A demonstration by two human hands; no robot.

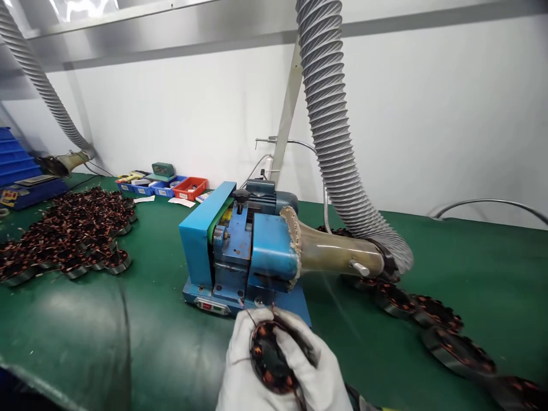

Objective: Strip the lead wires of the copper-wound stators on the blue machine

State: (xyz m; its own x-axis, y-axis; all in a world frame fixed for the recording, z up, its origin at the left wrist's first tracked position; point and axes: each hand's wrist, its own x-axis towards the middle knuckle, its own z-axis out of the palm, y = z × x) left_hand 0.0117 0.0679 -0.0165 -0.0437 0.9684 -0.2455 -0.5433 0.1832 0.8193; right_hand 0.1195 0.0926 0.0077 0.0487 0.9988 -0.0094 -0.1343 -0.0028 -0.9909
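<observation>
Two white-gloved hands at bottom centre, low in the head view, close together and both wrapped round one stator (272,359). Left hand (242,365) cups it from the left and below, fingers curled up along its rim, thumb side near the top. Right hand (319,374) closes on it from the right, fingers laid over the upper right edge. Both hands clamped on the part, neither spread wide. Wrists cut off by the frame edge.

Stator: round, dark ring body, tilted with its face toward the camera, copper-orange windings spaced round the ring, thin wire ends sticking up from the top edge. It is held above the green surface (162,342), just in front of the blue machine (240,251), near its front lower edge but whether touching it, cannot tell.

Blue machine sits mid-surface: blue box housing, green belt strip on top, black knob, motor behind. A clear amber nozzle (338,251) comes off its right side and joins a grey ribbed hose (329,125) that rises out of frame.

Right of the machine, a row of finished-looking stators (454,348) lies flat on the surface, running toward the lower right corner. At left, well apart from the hands, a big heap of stators (72,234). Behind it, small blue and red bins (171,187) against the white wall. Second grey hose (38,80) at far left.
</observation>
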